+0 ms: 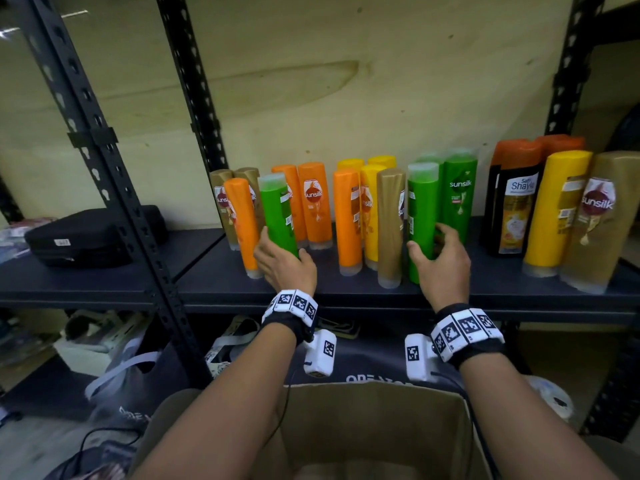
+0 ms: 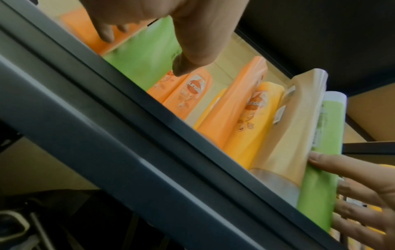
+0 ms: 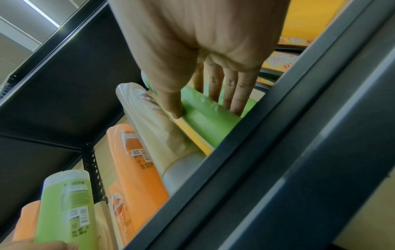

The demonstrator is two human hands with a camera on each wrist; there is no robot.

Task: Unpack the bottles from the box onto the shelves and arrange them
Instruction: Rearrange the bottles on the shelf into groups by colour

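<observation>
On the shelf point(image 1: 346, 285), your left hand point(image 1: 284, 263) and right hand point(image 1: 440, 261) each wrap a rigid, probably slick green bottle point(image 1: 278, 216) low down; grip mid-body

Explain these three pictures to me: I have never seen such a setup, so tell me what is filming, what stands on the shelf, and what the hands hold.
No machine here: a person wears one camera on the head and one on each wrist. The large picture looks down from the head; the other two look along each hand from below the shelf edge. Shampoo bottles in orange, yellow, gold and green stand on it. The left hand grips one green bottle; the right hand grips another green bottle, thumb one side, fingers the other. An open cardboard box sits below.
</observation>
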